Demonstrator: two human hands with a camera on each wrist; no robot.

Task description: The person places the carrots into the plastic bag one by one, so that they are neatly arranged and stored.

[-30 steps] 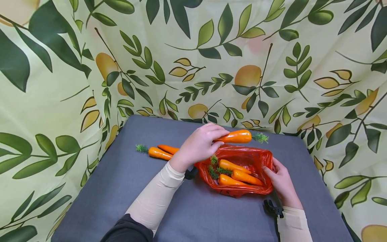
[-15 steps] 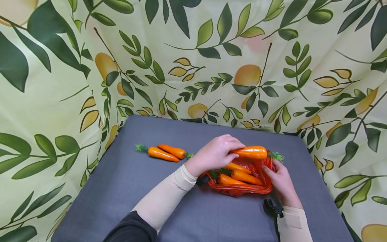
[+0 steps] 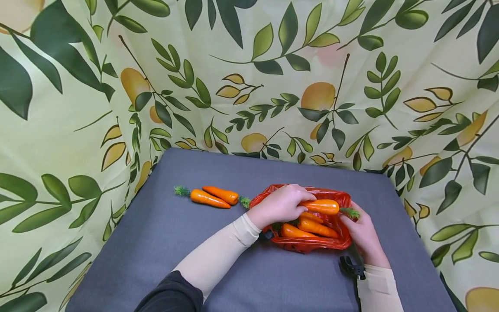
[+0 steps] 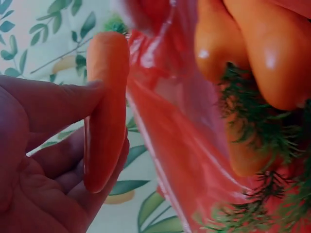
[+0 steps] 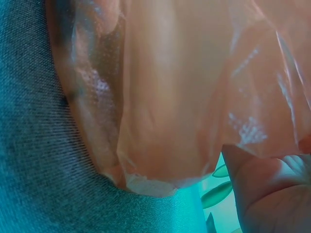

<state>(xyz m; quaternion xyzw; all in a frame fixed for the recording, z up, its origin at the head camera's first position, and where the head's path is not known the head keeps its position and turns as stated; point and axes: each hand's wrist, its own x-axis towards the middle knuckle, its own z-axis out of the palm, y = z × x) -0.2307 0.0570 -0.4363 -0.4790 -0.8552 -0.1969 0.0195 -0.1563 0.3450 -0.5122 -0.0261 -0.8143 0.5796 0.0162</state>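
The left hand [image 3: 278, 203] grips a toy carrot [image 3: 320, 206] over the red plastic bag [image 3: 308, 245] near the counter's right edge; the right hand [image 3: 362, 234] pinches the bag's rim; keep the mouth wide, lay the carrot lengthwise.

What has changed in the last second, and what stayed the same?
The left hand, gripping a carrot, carried it from above the far rim of the red bag down and to the right, into the bag's mouth over the other carrots. Its grip did not change. The right hand stayed on the bag's right edge, and the two carrots on the table did not move.
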